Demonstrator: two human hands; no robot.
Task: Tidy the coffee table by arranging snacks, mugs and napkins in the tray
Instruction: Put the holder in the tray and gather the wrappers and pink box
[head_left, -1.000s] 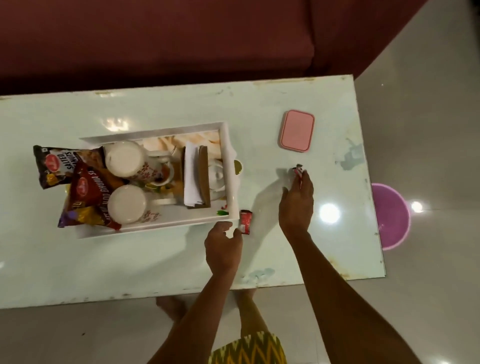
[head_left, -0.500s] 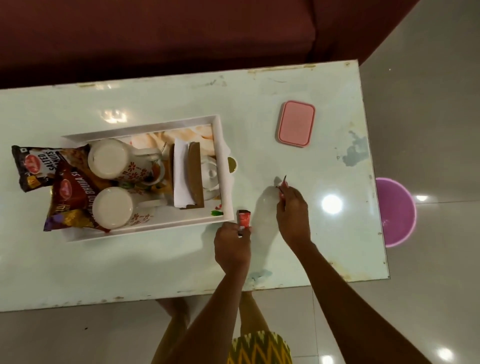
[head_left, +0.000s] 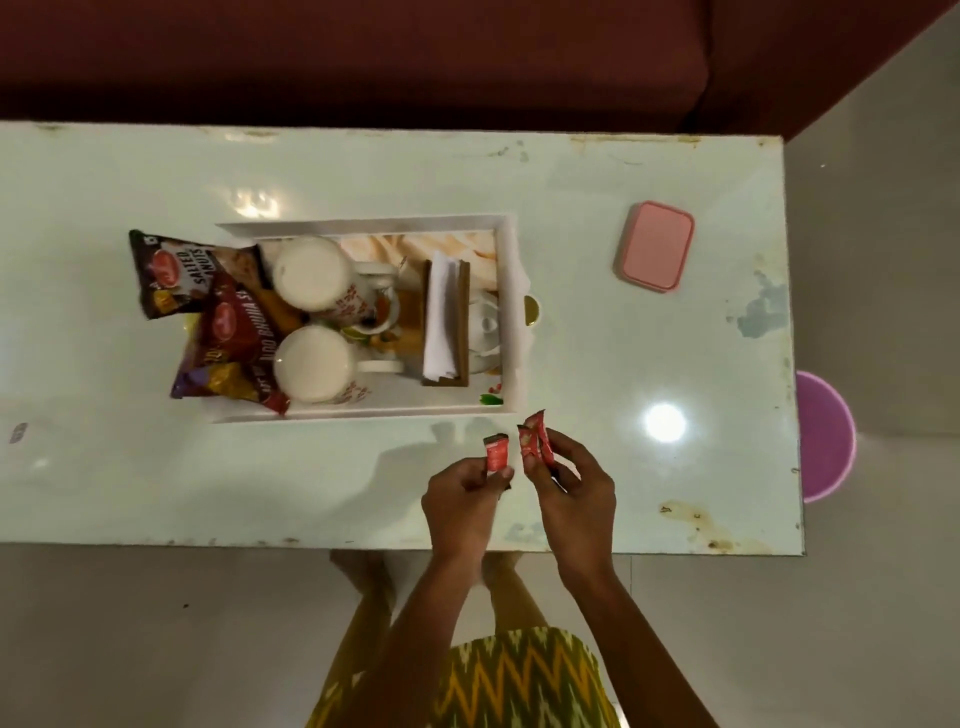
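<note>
A white tray (head_left: 511, 332) sits mid-table. In it stand two white mugs (head_left: 311, 275) (head_left: 314, 366), a wooden napkin holder with white napkins (head_left: 444, 322) and a white lidded pot (head_left: 485, 325). Two snack packets (head_left: 174, 273) (head_left: 228, 353) lie over its left end. My left hand (head_left: 462, 506) pinches a small red sachet (head_left: 497, 454) just in front of the tray's near right corner. My right hand (head_left: 574, 493) holds red sachets (head_left: 535, 439) beside it, lifted off the table.
A pink lidded box (head_left: 654, 244) lies on the glass table (head_left: 649, 364) to the right of the tray. A purple stool (head_left: 826, 436) stands past the table's right edge. A dark red sofa (head_left: 363, 57) runs along the far side.
My left hand picked up the red sachet by the tray corner. My right hand lifted its sachets off the table and came left and nearer, close to the left hand.
</note>
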